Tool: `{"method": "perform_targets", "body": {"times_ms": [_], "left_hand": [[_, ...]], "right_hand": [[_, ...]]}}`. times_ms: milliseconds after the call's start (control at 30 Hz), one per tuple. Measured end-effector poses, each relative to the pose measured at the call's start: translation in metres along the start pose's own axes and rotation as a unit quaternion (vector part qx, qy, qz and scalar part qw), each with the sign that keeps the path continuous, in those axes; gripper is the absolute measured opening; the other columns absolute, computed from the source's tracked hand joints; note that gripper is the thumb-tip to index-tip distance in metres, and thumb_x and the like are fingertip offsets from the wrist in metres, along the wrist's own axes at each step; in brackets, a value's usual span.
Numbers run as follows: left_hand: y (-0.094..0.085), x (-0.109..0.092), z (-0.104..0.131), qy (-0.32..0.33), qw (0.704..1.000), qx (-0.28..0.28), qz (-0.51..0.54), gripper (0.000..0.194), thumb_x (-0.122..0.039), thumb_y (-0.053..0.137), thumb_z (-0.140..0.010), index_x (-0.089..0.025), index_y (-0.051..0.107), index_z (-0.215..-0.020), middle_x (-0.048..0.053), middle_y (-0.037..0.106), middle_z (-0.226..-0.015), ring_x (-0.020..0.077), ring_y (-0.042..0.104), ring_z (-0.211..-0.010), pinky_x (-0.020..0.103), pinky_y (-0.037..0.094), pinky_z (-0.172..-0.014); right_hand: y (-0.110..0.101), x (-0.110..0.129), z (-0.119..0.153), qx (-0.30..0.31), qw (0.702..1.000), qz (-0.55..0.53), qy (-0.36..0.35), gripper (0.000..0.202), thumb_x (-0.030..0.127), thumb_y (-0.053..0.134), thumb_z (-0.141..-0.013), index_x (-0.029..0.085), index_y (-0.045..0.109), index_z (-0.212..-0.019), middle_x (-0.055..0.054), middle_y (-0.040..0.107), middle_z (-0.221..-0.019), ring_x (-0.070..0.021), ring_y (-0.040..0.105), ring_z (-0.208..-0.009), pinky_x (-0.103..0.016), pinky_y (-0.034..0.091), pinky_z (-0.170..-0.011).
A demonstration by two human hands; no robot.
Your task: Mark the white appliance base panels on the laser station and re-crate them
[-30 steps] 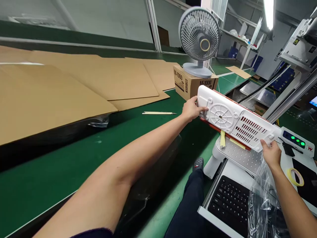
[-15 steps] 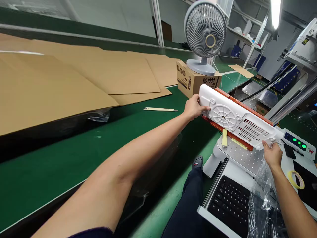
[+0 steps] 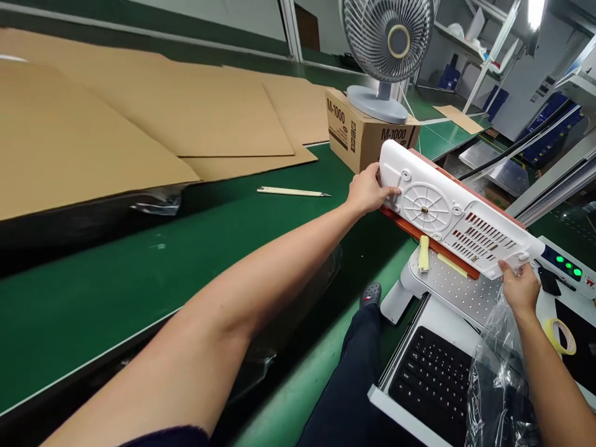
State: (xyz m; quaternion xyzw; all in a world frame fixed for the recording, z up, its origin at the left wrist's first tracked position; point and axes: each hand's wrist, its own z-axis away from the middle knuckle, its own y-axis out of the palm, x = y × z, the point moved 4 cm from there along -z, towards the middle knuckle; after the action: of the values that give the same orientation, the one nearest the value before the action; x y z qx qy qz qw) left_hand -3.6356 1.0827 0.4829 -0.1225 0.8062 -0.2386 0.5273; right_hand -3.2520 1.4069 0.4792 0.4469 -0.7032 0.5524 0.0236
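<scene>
A long white plastic panel (image 3: 426, 211) with a round spoked pattern and a slotted vent is held tilted, sloping down to the right. My left hand (image 3: 370, 189) grips its left end, thumb on the face. At its lower right corner my right hand (image 3: 520, 287) pinches the edge. Behind the panel shows an orange-red frame (image 3: 459, 264). Below sits a perforated metal plate (image 3: 460, 288), with a yellow clip-like piece (image 3: 423, 254) at its upper left. Clear plastic film (image 3: 500, 372) hangs beneath my right hand.
Cardboard sheets (image 3: 223, 118) lie on the green bench (image 3: 186, 248) beside a pale pen-like tool (image 3: 293, 192). A fan (image 3: 388, 37) stands on a carton (image 3: 342, 133). A keyboard (image 3: 433, 379), tape roll (image 3: 560, 336) and device with green lights (image 3: 565, 267) are at the right.
The view has shifted, so the fan and cardboard sit higher in the picture. The panel appears slightly larger and farther right, still held by both hands.
</scene>
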Motion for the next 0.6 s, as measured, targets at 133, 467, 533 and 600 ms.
{"method": "perform_targets", "body": {"times_ms": [133,467,533,600], "left_hand": [[0.005,0.011,-0.002,0.006,0.999,-0.003,-0.033,0.07,-0.053,0.094,-0.074,-0.023,0.069,-0.132,0.011,0.078,-0.123,0.0422,0.068,-0.119,0.054,0.048,-0.113],[0.007,0.002,0.011,-0.027,1.0,0.01,-0.001,0.075,-0.051,0.092,-0.079,-0.025,0.064,-0.143,0.017,0.075,-0.139,0.0449,0.066,-0.131,0.056,0.047,-0.115],[0.002,-0.006,0.023,-0.036,0.999,0.025,-0.001,0.089,-0.047,0.093,-0.08,-0.021,0.054,-0.155,0.02,0.07,-0.149,0.0465,0.062,-0.14,0.057,0.044,-0.12],[-0.005,-0.012,0.045,-0.05,0.998,0.026,-0.007,0.102,-0.047,0.091,-0.082,-0.016,0.041,-0.165,0.025,0.059,-0.161,0.0492,0.054,-0.149,0.059,0.041,-0.124]], "right_hand": [[0.003,-0.001,0.003,-0.003,1.0,-0.016,-0.003,0.067,0.077,0.067,-0.082,0.018,0.077,-0.11,-0.014,0.079,-0.087,-0.0376,0.073,-0.089,-0.049,0.052,-0.093],[-0.01,0.016,0.002,0.069,0.996,0.027,0.045,0.052,0.057,0.07,-0.093,0.015,0.074,-0.124,-0.02,0.079,-0.122,-0.0357,0.072,-0.113,-0.044,0.052,-0.101],[-0.024,0.021,0.004,0.097,0.991,0.055,0.069,0.055,0.058,0.074,-0.093,0.015,0.072,-0.128,-0.021,0.078,-0.126,-0.036,0.071,-0.118,-0.045,0.051,-0.103],[-0.044,0.023,0.009,0.112,0.988,0.073,0.081,0.059,0.056,0.077,-0.093,0.016,0.07,-0.136,-0.02,0.077,-0.129,-0.0358,0.07,-0.122,-0.045,0.051,-0.105]]}}
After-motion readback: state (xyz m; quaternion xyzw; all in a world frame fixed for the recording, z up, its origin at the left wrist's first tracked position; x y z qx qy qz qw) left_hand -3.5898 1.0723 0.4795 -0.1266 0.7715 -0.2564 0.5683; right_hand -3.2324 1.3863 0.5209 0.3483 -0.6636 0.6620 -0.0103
